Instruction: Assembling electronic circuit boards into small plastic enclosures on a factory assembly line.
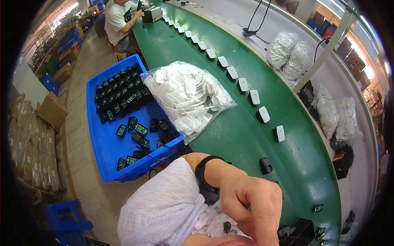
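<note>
My left hand (250,201), with a dark band on its wrist, is raised over the near edge of the green bench in the head view. Its fingers are curled and the thumb is drawn in; the fingertips run off the lower edge, so anything they hold is hidden. My right hand is out of sight. Just beyond my left hand, a black plastic casing (266,165) lies on the green surface (230,139). Below my wrist shows a small dark round piece with a red tip (227,227), too small to name.
A blue crate (93,135) holds several black casings with green circuit boards (140,129). A clear bag of white plastic covers (188,94) overlaps its edge. White-topped units (243,85) line the bench. Loose boards (318,208) lie lower right. Another person (123,20) sits far off.
</note>
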Tool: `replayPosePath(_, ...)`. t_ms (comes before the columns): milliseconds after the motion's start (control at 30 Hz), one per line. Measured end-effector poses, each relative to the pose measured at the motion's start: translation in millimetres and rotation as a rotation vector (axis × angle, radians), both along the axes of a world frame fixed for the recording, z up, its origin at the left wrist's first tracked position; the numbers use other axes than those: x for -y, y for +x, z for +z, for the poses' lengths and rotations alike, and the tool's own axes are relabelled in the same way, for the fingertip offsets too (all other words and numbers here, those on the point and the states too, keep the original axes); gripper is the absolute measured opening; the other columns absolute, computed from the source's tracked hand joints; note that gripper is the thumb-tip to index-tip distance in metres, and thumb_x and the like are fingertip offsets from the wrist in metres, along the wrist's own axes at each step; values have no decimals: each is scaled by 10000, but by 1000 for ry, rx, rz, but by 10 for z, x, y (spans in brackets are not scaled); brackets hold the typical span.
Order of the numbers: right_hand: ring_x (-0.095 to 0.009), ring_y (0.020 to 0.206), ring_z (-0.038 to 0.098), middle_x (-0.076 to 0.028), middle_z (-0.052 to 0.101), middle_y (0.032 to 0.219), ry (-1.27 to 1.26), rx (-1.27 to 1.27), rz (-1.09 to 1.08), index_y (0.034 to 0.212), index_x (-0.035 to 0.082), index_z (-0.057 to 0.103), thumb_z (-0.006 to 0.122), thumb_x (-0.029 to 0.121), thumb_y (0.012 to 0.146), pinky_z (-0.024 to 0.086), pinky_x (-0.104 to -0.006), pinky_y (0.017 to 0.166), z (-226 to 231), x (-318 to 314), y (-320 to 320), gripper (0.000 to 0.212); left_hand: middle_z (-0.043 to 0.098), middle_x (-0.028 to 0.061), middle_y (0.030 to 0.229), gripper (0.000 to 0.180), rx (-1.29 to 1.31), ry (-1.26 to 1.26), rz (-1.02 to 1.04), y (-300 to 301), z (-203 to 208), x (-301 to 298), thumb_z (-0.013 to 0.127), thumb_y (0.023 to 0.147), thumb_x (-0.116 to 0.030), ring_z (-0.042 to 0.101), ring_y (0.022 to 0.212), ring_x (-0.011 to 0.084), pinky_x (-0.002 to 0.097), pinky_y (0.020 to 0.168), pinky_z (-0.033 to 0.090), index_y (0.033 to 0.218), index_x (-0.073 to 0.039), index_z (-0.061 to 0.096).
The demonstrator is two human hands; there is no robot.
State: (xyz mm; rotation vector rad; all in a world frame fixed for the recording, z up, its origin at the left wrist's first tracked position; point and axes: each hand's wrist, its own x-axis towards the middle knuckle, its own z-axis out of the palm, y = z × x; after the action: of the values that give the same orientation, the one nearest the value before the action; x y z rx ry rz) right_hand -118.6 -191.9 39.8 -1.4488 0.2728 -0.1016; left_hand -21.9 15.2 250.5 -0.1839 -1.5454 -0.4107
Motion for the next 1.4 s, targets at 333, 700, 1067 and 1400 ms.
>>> replayPosePath(333,-42,719,536,7,592,821,-12,-32,-9,927,19,556,656,7,847,440,-186,644,-20,-2,-3,128,447,113,554,289,-46,5,-6,84,-18,69,441,956,-51,430,425,241,373,413,367,1073,138,627)
replayPosePath(700,-50,757,534,7,579,844,-12,8,21,924,8,559,647,-18,843,448,-202,686,-142,10,43,123,486,136,562,304,-380,244,-97,-95,-319,120,416,967,-60,423,418,263,376,445,427,1077,125,631)
replayPosePath(1067,-45,731,549,0,602,840,86,-47,-19,953,13,567,647,5,841,452,-186,642,-183,12,16,138,582,57,684,174,64,207,242,178,-585,243,491,891,-28,513,514,272,399,490,405,944,-83,648)
replayPosePath(1400,-33,570,496,12,581,750,-35,-49,-17,915,39,554,661,91,871,387,-162,512,96,-81,62,127,620,91,830,236,249,1059,1595,296,-1867,465,603,884,-210,622,726,267,357,620,499,1082,-81,605)
